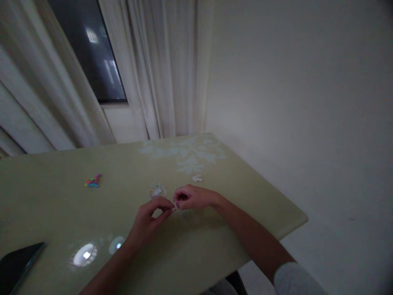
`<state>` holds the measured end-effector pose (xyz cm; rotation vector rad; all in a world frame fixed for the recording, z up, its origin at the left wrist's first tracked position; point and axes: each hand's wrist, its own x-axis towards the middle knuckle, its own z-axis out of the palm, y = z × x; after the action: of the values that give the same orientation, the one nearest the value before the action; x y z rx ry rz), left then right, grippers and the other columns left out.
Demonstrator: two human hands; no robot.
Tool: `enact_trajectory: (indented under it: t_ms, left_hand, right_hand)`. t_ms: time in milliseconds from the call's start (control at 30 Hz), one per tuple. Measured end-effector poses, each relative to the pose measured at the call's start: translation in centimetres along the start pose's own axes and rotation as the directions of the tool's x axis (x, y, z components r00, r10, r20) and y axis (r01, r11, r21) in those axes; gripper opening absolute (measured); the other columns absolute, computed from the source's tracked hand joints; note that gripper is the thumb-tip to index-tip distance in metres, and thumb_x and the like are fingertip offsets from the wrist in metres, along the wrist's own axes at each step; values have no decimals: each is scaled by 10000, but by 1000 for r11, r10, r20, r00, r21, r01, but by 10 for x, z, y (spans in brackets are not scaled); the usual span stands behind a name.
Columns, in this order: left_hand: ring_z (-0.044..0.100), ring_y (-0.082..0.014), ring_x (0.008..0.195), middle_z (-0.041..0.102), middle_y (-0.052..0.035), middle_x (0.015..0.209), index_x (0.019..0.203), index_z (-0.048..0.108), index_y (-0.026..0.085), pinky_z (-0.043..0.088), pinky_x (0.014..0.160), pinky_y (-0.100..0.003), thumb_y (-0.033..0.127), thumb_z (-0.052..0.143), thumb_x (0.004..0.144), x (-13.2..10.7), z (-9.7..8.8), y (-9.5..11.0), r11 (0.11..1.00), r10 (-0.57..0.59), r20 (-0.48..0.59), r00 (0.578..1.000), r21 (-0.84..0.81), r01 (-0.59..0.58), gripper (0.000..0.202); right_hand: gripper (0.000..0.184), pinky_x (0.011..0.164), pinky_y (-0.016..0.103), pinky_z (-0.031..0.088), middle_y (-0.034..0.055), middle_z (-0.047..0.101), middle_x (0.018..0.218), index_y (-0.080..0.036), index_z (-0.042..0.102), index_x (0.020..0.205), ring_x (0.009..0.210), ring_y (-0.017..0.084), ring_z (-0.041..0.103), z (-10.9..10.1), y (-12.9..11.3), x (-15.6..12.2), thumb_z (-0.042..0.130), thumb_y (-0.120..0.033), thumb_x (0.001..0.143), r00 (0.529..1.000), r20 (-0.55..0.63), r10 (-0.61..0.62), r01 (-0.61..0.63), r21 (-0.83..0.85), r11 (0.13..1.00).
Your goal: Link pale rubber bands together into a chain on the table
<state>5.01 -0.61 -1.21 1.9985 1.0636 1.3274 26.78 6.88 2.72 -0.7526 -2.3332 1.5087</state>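
Above the glossy table [123, 229], my left hand [150, 217] and my right hand [193, 196] meet at the fingertips. Both pinch a small whitish piece [175, 207], too small for me to name its kind. My left thumb and forefinger grip it from the left, and my right fingers from the right. Just behind my left hand lies a clear plastic bag [157, 190] with small pale and yellow bits. Beyond my right hand sits a little group of white pieces [197, 178]. My fingers partly cover the held piece.
A cluster of small colourful pieces [93, 181] lies on the left part of the table. A dark flat object [20, 266] is at the near left corner. Curtains [172, 73] and a window [92, 45] stand behind; a pale wall [301, 123] runs along the right.
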Motion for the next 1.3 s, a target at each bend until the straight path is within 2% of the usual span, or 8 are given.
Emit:
enact_trajectory:
  t_ms: [167,333,467,667,867,1033,1167,1300]
  left_hand:
    - [720,-151,725,768,-9,821,950,774,235,576,687,-230,267,783,887,-1,2,0,1000,5,-29,1000,-28,-6,72]
    - [735,-168,778,776,-43,868,982,816,254,584,697,-240,308,743,931,2,1,0,990,138,-43,989,36,-137,105]
    - [724,-160,785,756,-38,877,987,810,261,578,702,-235,278,709,952,1,1,0,984,151,-38,988,106,-146,108]
    - [715,-173,808,751,-42,909,930,745,228,573,740,-260,299,662,949,5,-3,5,984,37,-75,997,178,-23,111]
    - [695,-187,660,810,-28,849,930,762,235,551,655,-278,453,642,906,19,-35,-18,887,-197,-246,949,367,279,250]
    - [724,-245,792,828,-64,900,874,803,245,546,780,-334,366,558,913,28,-50,-38,784,-187,-80,979,589,197,276]
    - [712,-278,906,819,-91,915,880,807,242,535,829,-357,283,514,916,34,-51,-35,739,-197,68,978,666,103,298]
    - [706,-282,903,810,-105,929,898,788,221,533,829,-361,269,499,922,37,-53,-31,726,-234,112,966,681,97,294]
  right_hand:
    - [125,604,216,348,-49,546,741,-155,679,894,673,97,457,2,3,1,723,-255,835,999,39,-24,22,56,998]
    - [168,618,217,386,-22,636,758,-144,750,937,679,106,516,1,7,2,743,-265,821,1000,-12,-20,21,153,988]
    - [199,652,232,422,-1,689,780,-147,783,929,698,121,565,0,8,4,769,-314,822,999,-49,6,3,181,983]
    - [226,658,242,436,6,706,776,-157,814,996,700,131,566,0,8,7,738,-331,874,990,-142,10,13,155,988]
    - [202,707,249,449,49,755,868,-161,818,1035,765,139,612,0,13,12,700,-274,916,952,-306,26,30,176,984]
    - [216,759,281,476,67,773,897,-156,818,1023,777,153,640,3,16,15,729,-317,910,954,-298,16,34,163,986]
    - [214,763,279,481,69,778,914,-160,816,1035,795,157,648,5,15,14,728,-315,917,947,-321,19,32,153,988]
    - [205,756,273,480,65,775,911,-162,816,1039,799,156,643,5,13,14,718,-301,924,940,-340,42,11,153,988]
